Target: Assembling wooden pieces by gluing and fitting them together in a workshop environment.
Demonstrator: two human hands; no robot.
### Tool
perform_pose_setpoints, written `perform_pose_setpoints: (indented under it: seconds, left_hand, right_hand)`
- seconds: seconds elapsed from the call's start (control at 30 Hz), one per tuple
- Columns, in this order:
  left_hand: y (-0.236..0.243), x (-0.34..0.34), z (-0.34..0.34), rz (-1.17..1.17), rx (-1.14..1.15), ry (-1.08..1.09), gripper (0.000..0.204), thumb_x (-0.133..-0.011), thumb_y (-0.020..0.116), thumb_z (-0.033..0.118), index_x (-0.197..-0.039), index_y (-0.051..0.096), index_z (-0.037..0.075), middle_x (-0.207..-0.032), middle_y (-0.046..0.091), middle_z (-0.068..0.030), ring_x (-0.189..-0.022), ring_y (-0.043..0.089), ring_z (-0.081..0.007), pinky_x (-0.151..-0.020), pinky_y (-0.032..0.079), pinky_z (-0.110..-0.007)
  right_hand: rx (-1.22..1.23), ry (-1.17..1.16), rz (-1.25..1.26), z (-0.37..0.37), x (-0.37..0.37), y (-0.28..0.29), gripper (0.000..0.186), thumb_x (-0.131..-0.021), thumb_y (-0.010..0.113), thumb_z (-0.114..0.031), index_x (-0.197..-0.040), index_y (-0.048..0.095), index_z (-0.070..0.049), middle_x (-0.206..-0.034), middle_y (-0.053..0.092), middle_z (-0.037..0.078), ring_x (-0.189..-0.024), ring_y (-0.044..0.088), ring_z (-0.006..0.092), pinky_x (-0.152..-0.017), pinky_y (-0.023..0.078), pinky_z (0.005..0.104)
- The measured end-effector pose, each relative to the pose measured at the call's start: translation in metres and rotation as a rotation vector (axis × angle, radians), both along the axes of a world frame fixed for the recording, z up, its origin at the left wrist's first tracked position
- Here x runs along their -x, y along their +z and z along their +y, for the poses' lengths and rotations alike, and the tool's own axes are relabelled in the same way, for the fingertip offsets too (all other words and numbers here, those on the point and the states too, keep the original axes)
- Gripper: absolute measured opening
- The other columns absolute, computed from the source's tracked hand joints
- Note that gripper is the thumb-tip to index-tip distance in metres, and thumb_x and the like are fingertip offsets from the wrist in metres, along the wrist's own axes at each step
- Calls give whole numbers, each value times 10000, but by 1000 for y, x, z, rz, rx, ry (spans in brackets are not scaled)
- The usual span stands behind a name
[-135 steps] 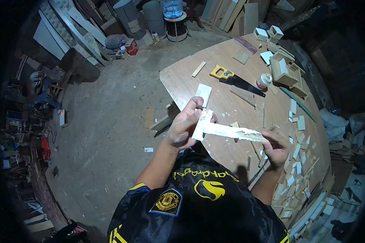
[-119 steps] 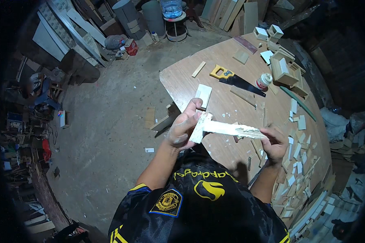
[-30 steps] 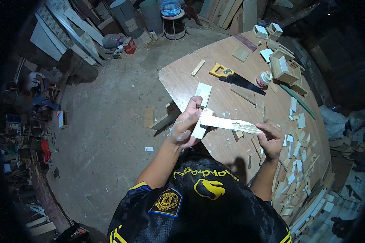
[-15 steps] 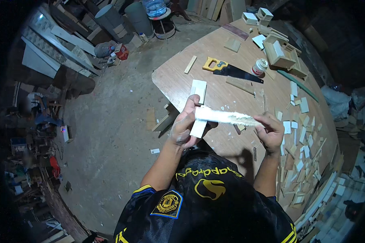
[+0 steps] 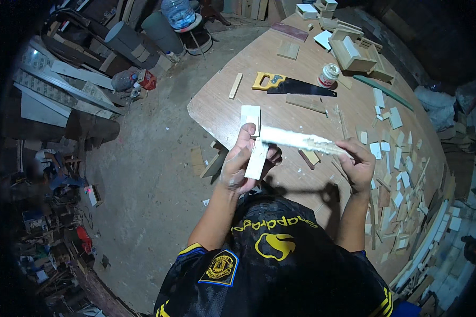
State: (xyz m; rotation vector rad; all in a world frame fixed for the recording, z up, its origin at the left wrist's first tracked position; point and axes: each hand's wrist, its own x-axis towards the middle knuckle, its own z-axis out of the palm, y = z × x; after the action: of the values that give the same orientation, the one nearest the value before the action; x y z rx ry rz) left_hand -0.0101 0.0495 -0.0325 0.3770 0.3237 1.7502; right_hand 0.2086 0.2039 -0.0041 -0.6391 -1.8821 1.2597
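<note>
Forearms: we see both, left (image 5: 212, 224) and right (image 5: 354, 224), rising from the short sleeves of a black shirt (image 5: 280, 285), the hands raised in front of the chest over the table's near edge.
Left hand: the left hand (image 5: 236, 169) has its thumb pointing up and away, closed around a short white block (image 5: 255, 161) that stands slightly tilted.
Right hand: the right hand (image 5: 358, 165) pinches one end of a rough white strip (image 5: 304, 140) between thumb and fingers, nearly shut.
Strip: it runs across between the hands, its left end at the block's top; we cannot tell whether they touch.
Change: a second ago the strip overlapped the block's upper part; now we see it higher, with more of the block bare below. Our view has swung too, so the table lies further left.
Table: beyond the hands, on the table (image 5: 214, 95), we find a white board (image 5: 250, 114), a yellow-handled saw (image 5: 301, 87) and a jar (image 5: 328, 76).
Far end: a wooden box (image 5: 364, 64).
</note>
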Motion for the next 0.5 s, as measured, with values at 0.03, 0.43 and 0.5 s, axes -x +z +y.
perform_pose_setpoints:
  seconds: [0.03, 0.43, 0.5]
  left_hand:
    - [-3, 2, 1, -4, 1, 10, 379, -906, 587, 241, -1196, 349, 181, -904, 536, -144, -846, 517, -208, -651, 443, -284]
    - [1, 31, 30, 24, 178, -80, 461, -886, 604, 285, -1258, 355, 177, -917, 513, -86, -852, 468, -185, -795, 373, -379]
    - [-5, 41, 39, 36, 158, -142, 471, -886, 601, 304, -1268, 352, 187, -927, 508, -85, -858, 445, -184, -805, 347, -381]
  right_hand:
    - [-53, 73, 2, 4, -2, -3, 253, -737, 701, -97, -972, 716, -6, -685, 557, 13, -575, 420, 68, -513, 294, 219]
    - [-17, 21, -113, 14, 13, 5, 260, -745, 699, -118, -983, 719, -16, -652, 497, -4, -570, 390, 64, -511, 267, 226]
    - [-28, 48, -137, 16, 16, 7, 268, -742, 707, -131, -984, 717, -17, -649, 485, -3, -577, 391, 67, -518, 267, 229]
